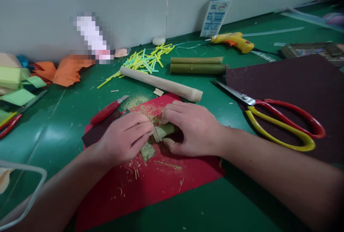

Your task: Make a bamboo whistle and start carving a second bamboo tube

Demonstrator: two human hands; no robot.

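Note:
My right hand (195, 128) is wrapped round a short green bamboo piece (166, 130), low over a sheet of red paper (161, 189). At the bamboo's left end, the fingers of my left hand (130, 131) are pinched together. A small dust-covered piece of sandpaper (147, 151) shows just under those fingertips; the grip on it is partly hidden. Green dust and thin shavings lie around both hands. Beside my left hand are a dark sheet (99, 131) and a red-handled craft knife (107, 112), its blade pointing away to the right.
Beyond my hands lie a pale peeled bamboo stick (161, 83), two green bamboo lengths (197, 67) and cut yellow straws (145, 60). Large scissors (279, 119) rest on dark paper (285, 77) at right. A yellow glue gun (233, 42) lies behind; orange paper (70, 72) is left.

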